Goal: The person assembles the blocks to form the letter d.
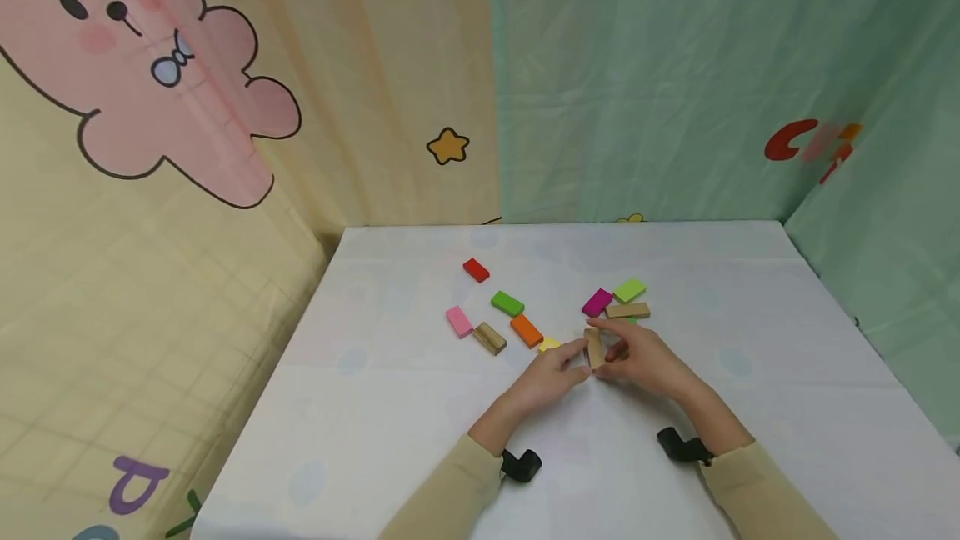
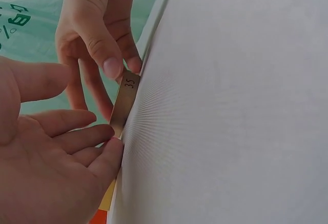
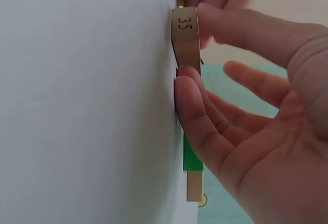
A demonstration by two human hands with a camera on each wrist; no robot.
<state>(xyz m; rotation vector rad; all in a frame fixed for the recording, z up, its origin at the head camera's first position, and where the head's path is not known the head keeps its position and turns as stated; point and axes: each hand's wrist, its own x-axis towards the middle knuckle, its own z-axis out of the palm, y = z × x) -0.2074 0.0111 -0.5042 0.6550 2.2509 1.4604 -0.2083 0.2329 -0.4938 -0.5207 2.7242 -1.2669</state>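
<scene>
In the head view, a plain wooden block point(image 1: 594, 348) lies on the white table between both hands, its end marked 35 in the wrist views. My right hand point(image 1: 647, 357) holds this wooden block point(image 3: 185, 34), with the thumb at its near end and a finger reaching toward the far end. From the other side, my left hand point(image 1: 549, 375) touches the block with extended fingertips. In the left wrist view the left palm point(image 2: 46, 167) faces up, its fingers loosely spread beside the wooden block point(image 2: 124, 98). A yellow block point(image 1: 549, 344) shows partly beyond the left hand.
Left of the hands lie orange point(image 1: 527, 330), green point(image 1: 507, 302), pink point(image 1: 459, 322) and red blocks point(image 1: 476, 270), plus another wooden block point(image 1: 490, 338). Magenta point(image 1: 597, 302) and lime blocks point(image 1: 629, 290) and a wooden block point(image 1: 628, 311) cluster beyond the right hand. Printed curtains surround the table.
</scene>
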